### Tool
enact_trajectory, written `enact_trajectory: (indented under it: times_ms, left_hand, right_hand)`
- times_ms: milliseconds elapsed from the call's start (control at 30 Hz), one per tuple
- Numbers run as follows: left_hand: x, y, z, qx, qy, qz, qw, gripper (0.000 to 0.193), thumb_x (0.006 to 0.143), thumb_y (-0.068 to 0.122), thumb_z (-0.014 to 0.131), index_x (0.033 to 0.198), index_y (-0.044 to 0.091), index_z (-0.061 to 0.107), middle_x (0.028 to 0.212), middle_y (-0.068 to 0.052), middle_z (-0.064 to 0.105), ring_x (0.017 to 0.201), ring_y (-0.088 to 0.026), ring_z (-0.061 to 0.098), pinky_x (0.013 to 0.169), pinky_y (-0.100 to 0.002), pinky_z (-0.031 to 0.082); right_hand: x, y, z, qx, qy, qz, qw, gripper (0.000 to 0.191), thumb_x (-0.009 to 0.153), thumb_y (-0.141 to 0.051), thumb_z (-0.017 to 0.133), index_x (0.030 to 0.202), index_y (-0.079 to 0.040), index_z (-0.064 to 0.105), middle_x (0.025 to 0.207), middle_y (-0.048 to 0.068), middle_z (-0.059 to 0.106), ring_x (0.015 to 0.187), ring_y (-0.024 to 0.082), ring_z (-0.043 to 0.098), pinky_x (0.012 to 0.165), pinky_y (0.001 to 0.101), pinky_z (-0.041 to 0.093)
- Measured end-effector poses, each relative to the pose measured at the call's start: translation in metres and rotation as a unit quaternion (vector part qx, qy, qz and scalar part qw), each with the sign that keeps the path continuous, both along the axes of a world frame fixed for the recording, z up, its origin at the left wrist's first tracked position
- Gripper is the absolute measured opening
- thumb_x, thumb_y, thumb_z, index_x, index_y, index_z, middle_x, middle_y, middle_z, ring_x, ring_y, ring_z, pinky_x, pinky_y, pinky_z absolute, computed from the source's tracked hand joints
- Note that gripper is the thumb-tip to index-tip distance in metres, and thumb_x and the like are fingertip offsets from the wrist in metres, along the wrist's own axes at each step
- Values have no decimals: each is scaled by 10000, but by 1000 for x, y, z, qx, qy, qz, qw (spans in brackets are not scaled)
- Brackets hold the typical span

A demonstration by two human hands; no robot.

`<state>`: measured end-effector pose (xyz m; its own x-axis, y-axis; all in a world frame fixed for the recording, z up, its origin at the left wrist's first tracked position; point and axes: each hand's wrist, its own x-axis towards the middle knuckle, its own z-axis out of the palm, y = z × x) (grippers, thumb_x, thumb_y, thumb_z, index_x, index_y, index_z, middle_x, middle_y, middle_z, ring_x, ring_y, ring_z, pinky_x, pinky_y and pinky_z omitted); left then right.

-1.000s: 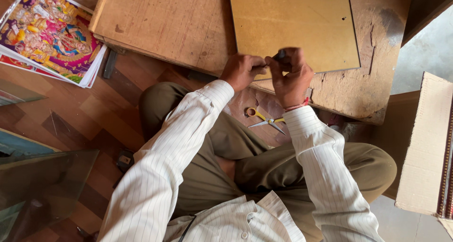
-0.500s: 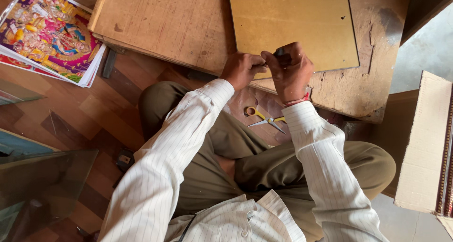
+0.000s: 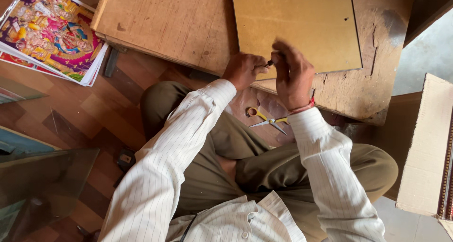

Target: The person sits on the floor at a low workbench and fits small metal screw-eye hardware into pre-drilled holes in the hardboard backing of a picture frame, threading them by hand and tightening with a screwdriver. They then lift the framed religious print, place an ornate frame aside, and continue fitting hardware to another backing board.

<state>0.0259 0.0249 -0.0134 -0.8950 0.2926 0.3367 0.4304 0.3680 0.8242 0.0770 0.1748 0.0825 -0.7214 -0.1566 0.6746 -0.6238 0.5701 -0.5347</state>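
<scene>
Wooden flooring runs under a low worn table (image 3: 165,25); I see colourful printed posters (image 3: 47,32) stacked upper left, a pale cardboard box (image 3: 427,152) cut off at right; a tan board (image 3: 297,25) lies on the table; my left hand (image 3: 243,71) and right hand (image 3: 293,76) pinch a small dark object (image 3: 270,62) at its near edge, too tiny to identify; yellow-handled scissors (image 3: 266,119) lie near my knees.

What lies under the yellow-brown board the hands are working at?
The board lies flat on a worn wooden table, which shows around it. The left hand and right hand cover its near edge; anything between board and table is hidden.
</scene>
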Motion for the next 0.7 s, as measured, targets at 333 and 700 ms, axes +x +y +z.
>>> enact_trajectory:
  times_ms: [333,700]
  left_hand:
    - [5,-2,7,22,-61,-2,998,149,880,200,763,950,71,787,916,-119,775,844,-292,751,751,-392,569]
    - [5,-1,3,19,-60,7,998,164,890,167,752,1004,53,781,948,-140,771,873,-292,759,776,-382,580]
  right_hand:
    - [-5,-4,6,-9,-109,-49,993,181,959,-24,755,1132,5,710,1008,157,750,847,188,758,694,279,597]
    - [-8,6,-3,-23,-79,-39,996,185,938,-5,806,1101,-7,718,926,110,772,809,160,778,726,271,616]
